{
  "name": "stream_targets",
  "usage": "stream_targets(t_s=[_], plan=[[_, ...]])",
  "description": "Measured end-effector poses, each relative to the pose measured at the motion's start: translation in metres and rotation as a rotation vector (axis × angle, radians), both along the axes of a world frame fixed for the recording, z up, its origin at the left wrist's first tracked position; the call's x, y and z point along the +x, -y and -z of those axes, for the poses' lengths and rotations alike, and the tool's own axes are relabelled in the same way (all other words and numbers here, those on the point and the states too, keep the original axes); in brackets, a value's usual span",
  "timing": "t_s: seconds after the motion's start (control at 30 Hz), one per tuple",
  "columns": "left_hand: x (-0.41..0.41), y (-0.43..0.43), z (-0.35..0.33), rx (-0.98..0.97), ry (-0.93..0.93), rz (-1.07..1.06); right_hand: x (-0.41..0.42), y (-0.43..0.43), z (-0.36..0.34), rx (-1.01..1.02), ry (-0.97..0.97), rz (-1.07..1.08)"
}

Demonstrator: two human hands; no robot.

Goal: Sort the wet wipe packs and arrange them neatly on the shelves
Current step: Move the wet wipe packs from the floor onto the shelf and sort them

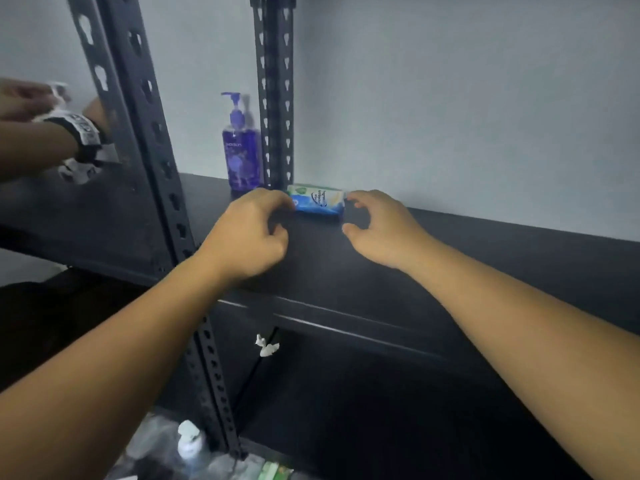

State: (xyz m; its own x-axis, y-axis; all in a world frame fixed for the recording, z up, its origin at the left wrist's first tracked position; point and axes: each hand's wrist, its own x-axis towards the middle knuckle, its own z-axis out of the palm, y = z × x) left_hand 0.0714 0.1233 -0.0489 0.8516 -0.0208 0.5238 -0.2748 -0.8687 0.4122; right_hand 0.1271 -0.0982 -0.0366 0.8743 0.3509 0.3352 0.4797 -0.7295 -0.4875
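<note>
At back edge of shelf (485, 258) wet wipe pack (320, 200) lies; our left hand (249, 233), fingers (277, 199) curled, touches its left end, grip we cannot tell; our right hand (384, 230) open beside it.

Print on the wet wipe pack (318, 199) too small for us to read; left end hidden behind left hand (251, 233). Blurred clutter (194, 445) below, cut off.

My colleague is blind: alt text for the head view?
A blue wet wipe pack lies on a black shelf near the wall, the left hand at one end, the right hand by the other. A purple pump bottle stands nearby.
</note>
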Motion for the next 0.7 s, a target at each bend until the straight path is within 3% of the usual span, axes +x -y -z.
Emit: stream_targets(t_s=[0.27, 0.43, 0.57, 0.7], plan=[[0.121, 0.003, -0.006, -0.028, -0.119, -0.046, 0.108, -0.037, 0.036, -0.262, 0.033, 0.049], [0.165, 0.009, -0.009, -0.091, -0.185, -0.020, 0.111, -0.012, 0.026, -0.147, 0.006, 0.194], [0.183, 0.012, 0.000, 0.084, -0.294, -0.035, 0.109, 0.008, 0.009, -0.258, -0.060, 0.367], [0.191, 0.013, 0.015, 0.289, -0.401, -0.225, 0.111, 0.008, 0.015, -0.244, -0.120, 0.350]])
